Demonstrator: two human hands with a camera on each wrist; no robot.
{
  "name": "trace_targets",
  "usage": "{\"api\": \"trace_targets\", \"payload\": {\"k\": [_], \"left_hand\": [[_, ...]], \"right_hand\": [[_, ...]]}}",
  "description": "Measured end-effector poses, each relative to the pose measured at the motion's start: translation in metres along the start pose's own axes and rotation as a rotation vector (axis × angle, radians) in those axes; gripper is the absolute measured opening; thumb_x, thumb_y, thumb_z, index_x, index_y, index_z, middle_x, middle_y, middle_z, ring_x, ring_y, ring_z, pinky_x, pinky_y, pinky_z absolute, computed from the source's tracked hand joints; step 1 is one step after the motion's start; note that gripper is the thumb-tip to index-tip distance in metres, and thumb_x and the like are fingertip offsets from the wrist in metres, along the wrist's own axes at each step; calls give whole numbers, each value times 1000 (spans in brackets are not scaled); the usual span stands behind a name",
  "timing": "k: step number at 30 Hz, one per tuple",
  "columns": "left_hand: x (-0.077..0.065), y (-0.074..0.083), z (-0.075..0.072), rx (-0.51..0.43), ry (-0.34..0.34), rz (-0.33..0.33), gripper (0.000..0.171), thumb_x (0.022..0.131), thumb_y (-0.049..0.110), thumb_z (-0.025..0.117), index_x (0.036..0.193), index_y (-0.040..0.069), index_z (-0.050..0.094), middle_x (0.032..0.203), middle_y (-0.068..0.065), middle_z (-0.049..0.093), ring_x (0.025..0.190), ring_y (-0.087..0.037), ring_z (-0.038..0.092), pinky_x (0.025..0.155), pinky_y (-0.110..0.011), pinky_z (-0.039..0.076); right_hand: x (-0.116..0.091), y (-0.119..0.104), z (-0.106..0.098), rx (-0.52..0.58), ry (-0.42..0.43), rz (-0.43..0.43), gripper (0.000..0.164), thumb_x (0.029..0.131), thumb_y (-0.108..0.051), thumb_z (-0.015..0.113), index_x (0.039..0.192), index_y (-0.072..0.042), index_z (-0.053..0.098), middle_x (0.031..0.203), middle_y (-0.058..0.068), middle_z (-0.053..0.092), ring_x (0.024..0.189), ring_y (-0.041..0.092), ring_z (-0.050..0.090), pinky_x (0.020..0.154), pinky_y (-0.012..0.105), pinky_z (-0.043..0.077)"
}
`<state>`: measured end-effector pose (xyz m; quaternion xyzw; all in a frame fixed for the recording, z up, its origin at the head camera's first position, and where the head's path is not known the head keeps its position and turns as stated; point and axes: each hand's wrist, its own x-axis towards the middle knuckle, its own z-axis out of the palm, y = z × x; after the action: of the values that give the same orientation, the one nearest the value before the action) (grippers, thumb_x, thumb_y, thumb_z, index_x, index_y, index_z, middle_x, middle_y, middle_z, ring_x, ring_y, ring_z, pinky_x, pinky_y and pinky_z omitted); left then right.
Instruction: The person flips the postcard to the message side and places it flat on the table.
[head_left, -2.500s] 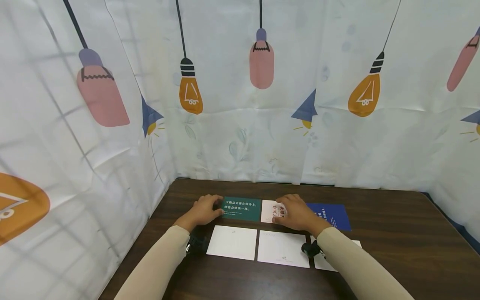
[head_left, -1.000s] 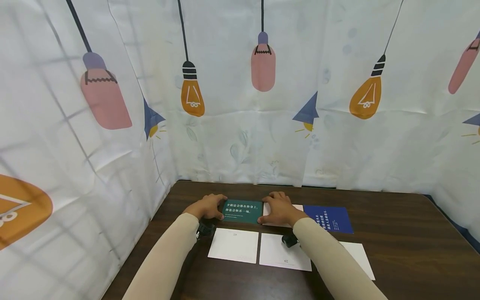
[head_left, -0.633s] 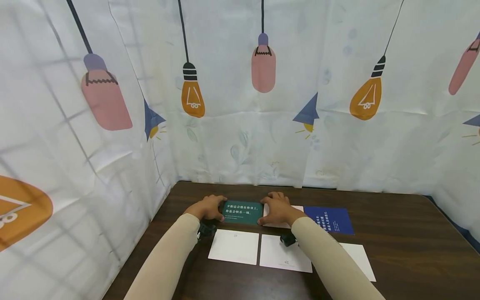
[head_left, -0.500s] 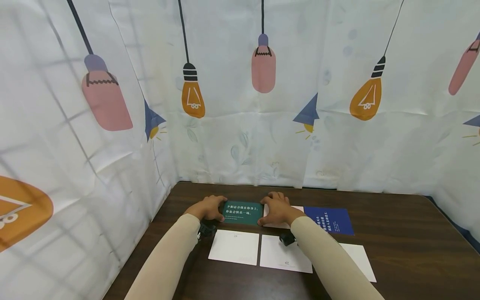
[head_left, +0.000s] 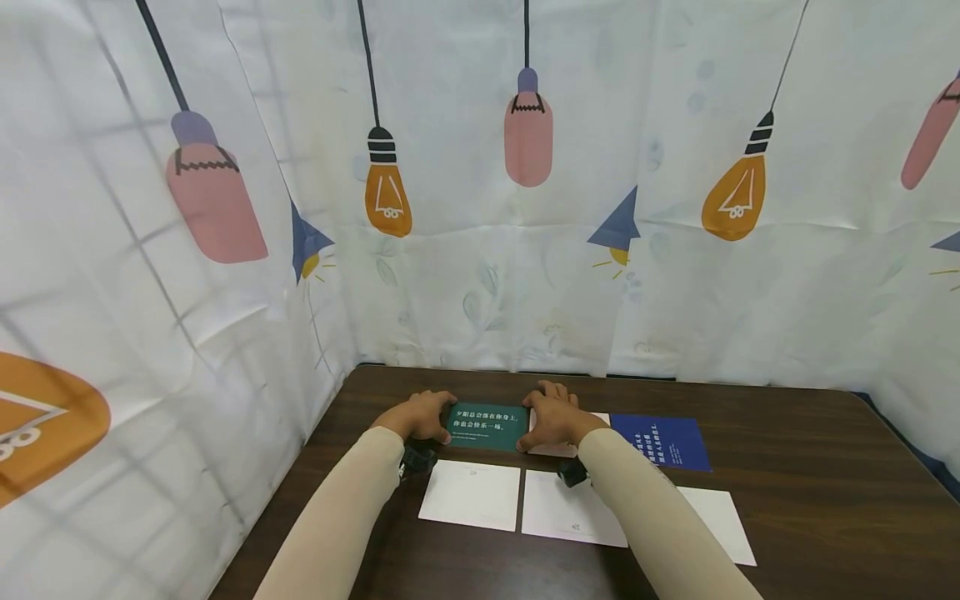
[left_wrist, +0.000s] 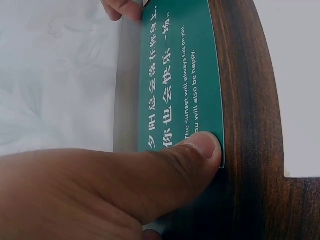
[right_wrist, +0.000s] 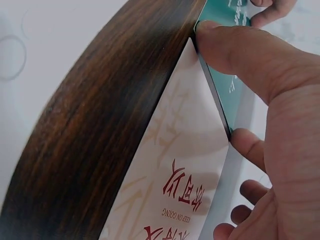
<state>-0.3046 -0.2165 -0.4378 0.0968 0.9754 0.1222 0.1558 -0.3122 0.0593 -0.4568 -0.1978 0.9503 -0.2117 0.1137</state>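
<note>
A green card [head_left: 487,427] printed with white lettering lies flat at the back of the table. My left hand [head_left: 418,415] holds its left end; in the left wrist view the thumb [left_wrist: 202,145] presses on a corner. At the right end my right hand [head_left: 557,418] spans the short edge, thumb and index finger at the two corners in the right wrist view. Under and beside that hand lies a pale pink card [right_wrist: 172,155] with red lettering, partly covered in the head view. A narrow gap separates it from the green card.
Right of the pink card lies a blue card [head_left: 663,442]. A nearer row has white cards [head_left: 470,495], one partly hidden by my right sleeve [head_left: 660,508]. The dark wooden table [head_left: 825,475] ends at a printed curtain [head_left: 450,292] behind and at the left.
My right hand has moved left from the pink card to the green card's right end. The left hand stays at the left end. Over the last second almost nothing moves.
</note>
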Motion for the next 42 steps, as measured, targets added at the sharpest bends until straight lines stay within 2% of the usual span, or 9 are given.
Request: {"api": "trace_targets", "payload": {"k": [9, 15, 21, 28, 33, 37, 40, 42], "left_hand": [[-2, 0, 0, 3, -1, -3, 76, 84, 23, 87, 149, 12, 50, 142, -21, 51, 130, -42, 46, 105, -60, 39], [-2, -6, 4, -1, 28, 6, 79, 83, 25, 88, 150, 14, 48, 138, -18, 56, 130, -43, 47, 104, -63, 38], [-6, -14, 10, -58, 127, 58, 80, 80, 24, 90, 148, 14, 49, 121, -5, 67, 120, -38, 53, 103, -64, 35], [-9, -16, 18, -128, 253, 129, 79, 78, 18, 92, 145, 12, 50, 94, 9, 60, 98, -23, 51, 96, -56, 32], [-12, -14, 23, -174, 308, 144, 75, 80, 16, 90, 144, 12, 51, 86, 13, 59, 90, -18, 52, 93, -54, 28], [-16, -15, 24, -222, 342, 158, 66, 86, 15, 84, 144, 12, 52, 83, 15, 61, 82, -12, 57, 92, -54, 27], [-18, -16, 26, -266, 364, 163, 59, 92, 13, 79, 144, 13, 51, 82, 16, 64, 78, -8, 59, 95, -56, 27], [-20, -15, 26, -298, 371, 165, 56, 94, 12, 75, 145, 14, 50, 82, 17, 65, 79, -8, 61, 98, -58, 26]], "right_hand": [[-3, 1, 2, 34, 11, -4, 78, 68, -44, 95, 131, -16, 58, 160, 19, 27, 146, 39, 22, 112, 56, 21], [-5, 0, 6, 24, 79, -61, 78, 67, -40, 97, 127, -14, 54, 146, 11, 40, 136, 35, 32, 105, 53, 27], [-7, -2, 9, -4, 124, -94, 81, 66, -40, 97, 128, -13, 52, 125, 2, 50, 126, 31, 39, 99, 49, 30], [-14, -2, 13, 71, 172, -90, 87, 67, -34, 97, 136, -9, 48, 102, -6, 58, 108, 21, 47, 97, 44, 31], [-18, -3, 14, 138, 192, -110, 79, 74, -24, 93, 135, -5, 47, 92, -5, 60, 98, 19, 52, 100, 48, 31], [-17, -4, 16, 203, 211, -102, 65, 84, -15, 85, 135, -6, 47, 89, -8, 63, 97, 19, 57, 103, 50, 30], [-18, -4, 16, 282, 216, -67, 54, 91, -11, 77, 136, -10, 46, 89, -10, 65, 92, 17, 60, 97, 46, 41], [-20, -4, 15, 336, 224, -55, 51, 94, -9, 73, 135, -11, 44, 90, -8, 67, 87, 16, 61, 87, 42, 48]]}}
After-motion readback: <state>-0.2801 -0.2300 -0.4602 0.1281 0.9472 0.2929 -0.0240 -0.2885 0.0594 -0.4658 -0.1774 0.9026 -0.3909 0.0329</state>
